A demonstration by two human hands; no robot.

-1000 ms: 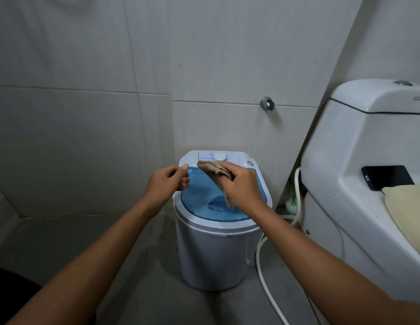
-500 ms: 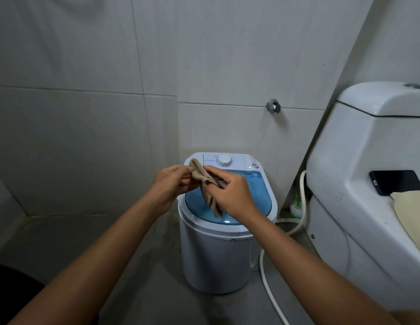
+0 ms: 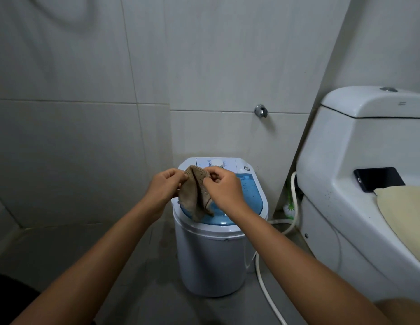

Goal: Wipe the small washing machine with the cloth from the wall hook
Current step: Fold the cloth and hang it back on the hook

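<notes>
Head view puts the small washing machine (image 3: 216,231) straight ahead of me and lower down, standing on the floor against the tiled wall, its blue lid (image 3: 246,195) facing up and its white dial (image 3: 216,163) at the far edge. Both my hands are raised in front of it, close together, each clamped on the brown cloth (image 3: 195,195): my left hand (image 3: 163,190) pinches its upper left corner and my right hand (image 3: 222,188) pinches the upper right, so the cloth hangs between them with its long axis running downward, its lower end reaching in front of the near left part of the lid; I cannot tell whether it touches the lid. I judge the cloth is being spread or folded ready for wiping, and the coming move is simply downward and a little forward onto the lid. My right hand sits over the lid itself while the left is at its left edge, so the right looks nearer to the surface. To the right, well apart from my hands, stands a toilet (image 3: 359,184) with a dark phone (image 3: 379,178) and a yellowish towel (image 3: 406,212) on it; a white hose (image 3: 263,277) runs on the floor beside the machine's right side, and a chrome wall fitting (image 3: 261,110) sits above. Nothing stands between the cloth and the lid
</notes>
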